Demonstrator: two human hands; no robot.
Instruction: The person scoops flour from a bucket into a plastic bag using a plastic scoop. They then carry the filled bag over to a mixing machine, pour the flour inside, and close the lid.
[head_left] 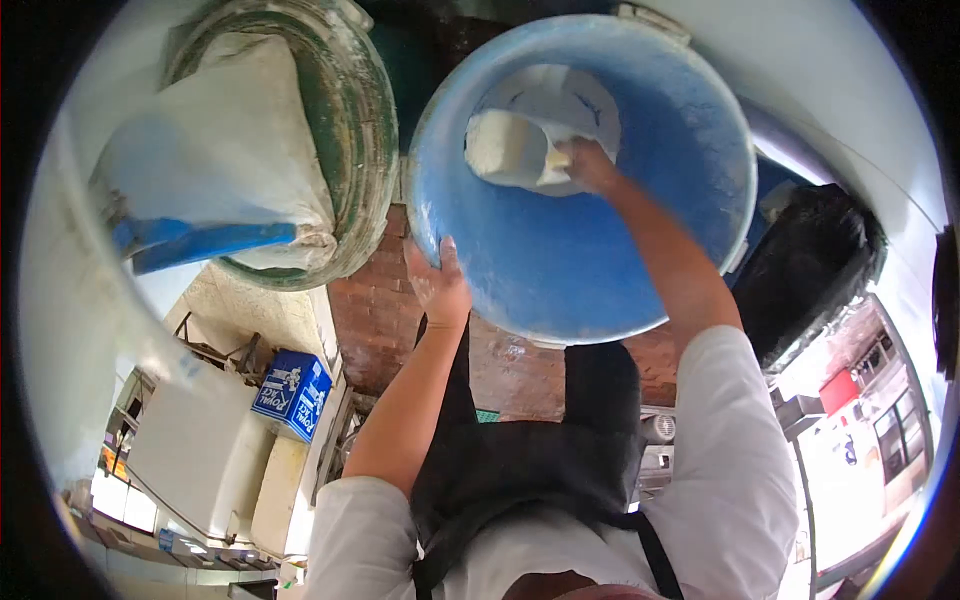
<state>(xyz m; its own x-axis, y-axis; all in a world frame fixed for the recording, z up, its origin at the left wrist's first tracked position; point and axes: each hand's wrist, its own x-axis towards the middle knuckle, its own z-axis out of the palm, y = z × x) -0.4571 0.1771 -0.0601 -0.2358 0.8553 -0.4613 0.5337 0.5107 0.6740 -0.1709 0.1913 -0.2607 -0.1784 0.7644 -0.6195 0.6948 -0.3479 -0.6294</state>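
A large blue tub [560,270] stands in front of me, with white powder [590,95] at its bottom. Inside it my right hand [588,165] is closed round the handle of a pale scoop [497,145], which is down at the powder. My left hand [440,280] rests against the near left part of the tub's rim, fingers apart and pointing up, with nothing gripped.
To the left is a green drum [370,130] holding a large pale sack [240,130]. A blue and white box [291,393] lies further down on the left. A black plastic bag [815,265] stands to the right. The floor is brick [375,325].
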